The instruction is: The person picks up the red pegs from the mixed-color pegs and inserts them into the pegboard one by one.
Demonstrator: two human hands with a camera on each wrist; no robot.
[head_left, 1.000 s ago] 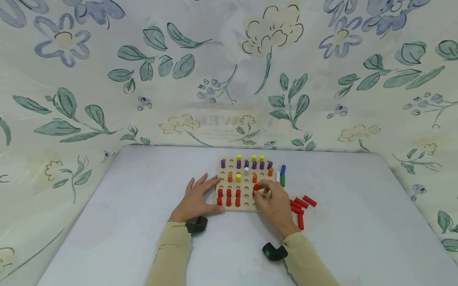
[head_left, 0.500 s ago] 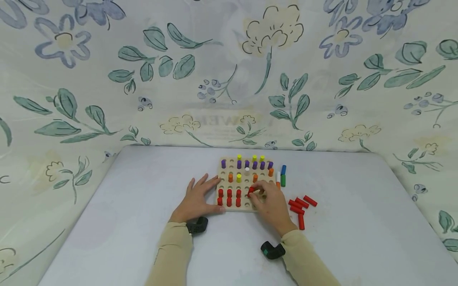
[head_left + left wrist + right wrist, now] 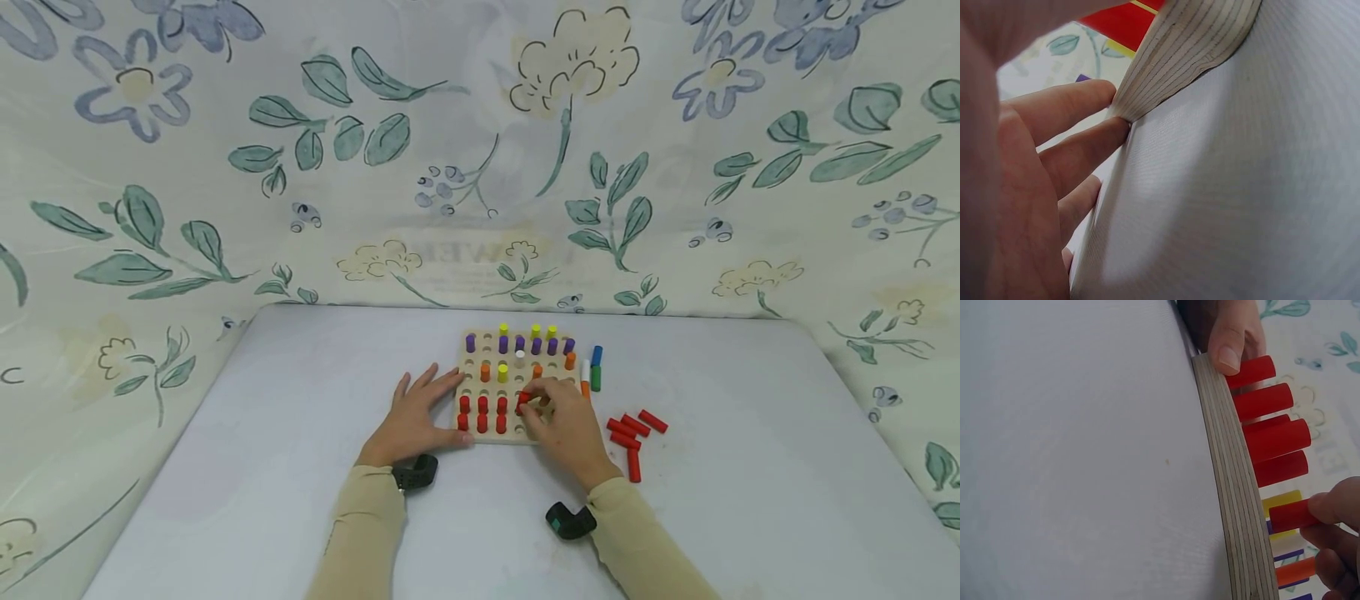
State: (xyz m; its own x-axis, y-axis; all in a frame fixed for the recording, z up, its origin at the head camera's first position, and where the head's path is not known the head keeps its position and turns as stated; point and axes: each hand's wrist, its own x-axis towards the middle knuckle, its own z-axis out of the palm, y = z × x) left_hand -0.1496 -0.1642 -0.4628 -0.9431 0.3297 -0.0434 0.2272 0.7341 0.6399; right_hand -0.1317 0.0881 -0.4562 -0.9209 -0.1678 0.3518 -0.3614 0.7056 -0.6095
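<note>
A wooden pegboard (image 3: 492,438) lies on the table, with rows of coloured pegs standing in its holes. My left hand (image 3: 411,423) steadies its left side: the fingers are spread and touch the edge (image 3: 1147,81), and the thumb rests at the near left corner. With thumb and fingertips, my right hand (image 3: 572,432) pinches a red peg (image 3: 1291,516) over the near half of the board. This peg stands nearly upright at a hole; whether its lower end is inside is hard to tell. Several red pegs (image 3: 482,423) stand in two rows at the near left.
Loose red pegs (image 3: 634,465) lie right of the board. Close to its right edge are a blue peg (image 3: 597,356), a green peg (image 3: 596,379), a white peg (image 3: 586,370) and an orange peg (image 3: 586,389). A floral cloth (image 3: 450,167) hangs behind the table.
My right hand has carried the red peg a little left across the board, and the peg is now more upright. The left hand has stayed in place.
</note>
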